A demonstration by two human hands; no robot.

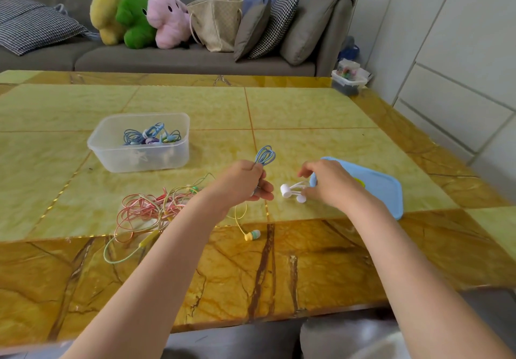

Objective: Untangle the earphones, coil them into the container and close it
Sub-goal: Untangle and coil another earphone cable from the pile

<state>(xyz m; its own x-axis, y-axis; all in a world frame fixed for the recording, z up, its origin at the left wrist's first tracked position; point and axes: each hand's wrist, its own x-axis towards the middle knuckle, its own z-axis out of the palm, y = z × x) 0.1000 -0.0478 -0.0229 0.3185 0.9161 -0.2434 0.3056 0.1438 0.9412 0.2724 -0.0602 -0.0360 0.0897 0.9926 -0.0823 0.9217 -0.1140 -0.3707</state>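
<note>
Our surface (307,112) carries the open tub (139,160) at ten o'clock from our left hand (245,182), which is the nearer one. In it lies one coiled blue set (152,135). The blue lid (377,188) lies flat at three o'clock, partly under our right hand (332,182). The pink-and-yellow tangle (150,210) sprawls at eight o'clock. Our left hand pinches a blue coil (265,155), loops pointing to twelve. Our right hand curls around white earbuds (291,192).
</note>
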